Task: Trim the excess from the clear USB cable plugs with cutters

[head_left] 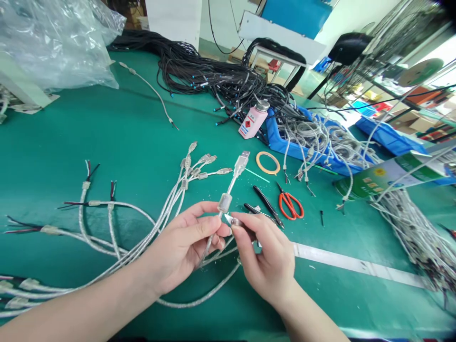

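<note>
My left hand (197,235) is closed on a clear-jacketed USB cable (233,183), just below its bulky ferrite bead (224,203). The metal USB plug (243,157) points up and away from me. My right hand (265,254) grips a small knife (230,219), its pointed blade touching or very near the cable under the bead; much of the handle is hidden by my fingers. Left of my hands lie several similar USB cables (167,204), with stripped red, black and white wires at their far-left ends.
Red-handled scissors (291,205), black-handled cutters (268,205), a tape roll (268,163) and a pink bottle (253,119) stand beyond my right hand. A blue bin (285,147) holds grey cables. Black cables (213,76) heap along the back; a plastic bag (64,42) lies back left.
</note>
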Action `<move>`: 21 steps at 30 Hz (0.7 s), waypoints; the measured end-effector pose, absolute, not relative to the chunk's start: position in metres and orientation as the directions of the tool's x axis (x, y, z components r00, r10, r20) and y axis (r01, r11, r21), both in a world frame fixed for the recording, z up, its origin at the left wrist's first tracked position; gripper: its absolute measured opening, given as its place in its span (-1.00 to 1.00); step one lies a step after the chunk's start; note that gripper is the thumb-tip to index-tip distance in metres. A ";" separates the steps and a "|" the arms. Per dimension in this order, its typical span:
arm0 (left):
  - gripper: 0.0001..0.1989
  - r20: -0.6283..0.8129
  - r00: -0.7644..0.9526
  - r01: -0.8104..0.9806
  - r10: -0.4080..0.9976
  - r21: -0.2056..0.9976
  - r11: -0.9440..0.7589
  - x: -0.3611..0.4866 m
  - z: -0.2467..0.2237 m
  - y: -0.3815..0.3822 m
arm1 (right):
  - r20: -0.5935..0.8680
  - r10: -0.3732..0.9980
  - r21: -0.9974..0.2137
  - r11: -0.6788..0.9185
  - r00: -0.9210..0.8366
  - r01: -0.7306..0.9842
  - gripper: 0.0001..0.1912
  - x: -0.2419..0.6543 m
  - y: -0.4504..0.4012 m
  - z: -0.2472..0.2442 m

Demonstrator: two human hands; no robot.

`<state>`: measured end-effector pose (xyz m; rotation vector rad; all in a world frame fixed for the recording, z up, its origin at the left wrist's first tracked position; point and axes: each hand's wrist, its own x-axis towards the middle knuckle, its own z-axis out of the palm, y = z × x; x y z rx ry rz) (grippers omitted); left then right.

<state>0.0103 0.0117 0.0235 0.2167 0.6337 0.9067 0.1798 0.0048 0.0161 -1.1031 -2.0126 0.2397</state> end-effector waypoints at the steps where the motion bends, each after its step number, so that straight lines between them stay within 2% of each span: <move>1: -0.70 -0.414 0.449 -0.667 0.792 0.435 0.605 0.010 0.024 0.012 | 0.551 0.774 -0.508 0.607 -0.311 0.611 -0.86 0.180 0.004 0.017; 7: -0.70 -0.403 0.472 -0.657 0.784 0.433 0.617 0.010 0.023 0.012 | 0.517 0.787 -0.507 0.599 -0.337 0.620 -0.87 0.180 0.005 0.015; 12: -0.72 -0.406 0.467 -0.660 0.786 0.432 0.615 0.010 0.023 0.011 | 0.607 0.731 -0.393 0.617 -0.312 0.681 -0.88 0.183 0.009 0.010; 14: -0.72 -0.412 0.462 -0.661 0.785 0.431 0.615 0.011 0.023 0.011 | 0.636 0.716 -0.386 0.619 -0.288 0.684 -0.87 0.184 0.009 0.009; 17: -0.72 -0.430 0.454 -0.652 0.781 0.437 0.620 0.011 0.022 0.011 | 0.584 0.793 -0.567 0.550 -0.172 0.614 -0.89 0.188 0.009 0.011; 19: -0.72 -0.439 0.457 -0.637 0.774 0.446 0.629 0.011 0.021 0.010 | 0.481 0.873 -0.723 0.447 -0.081 0.526 -0.88 0.190 0.009 0.014; 21: -0.72 -0.435 0.467 -0.617 0.770 0.464 0.636 0.012 0.020 0.009 | 0.348 0.935 -0.835 0.339 -0.062 0.433 -0.86 0.190 0.009 0.018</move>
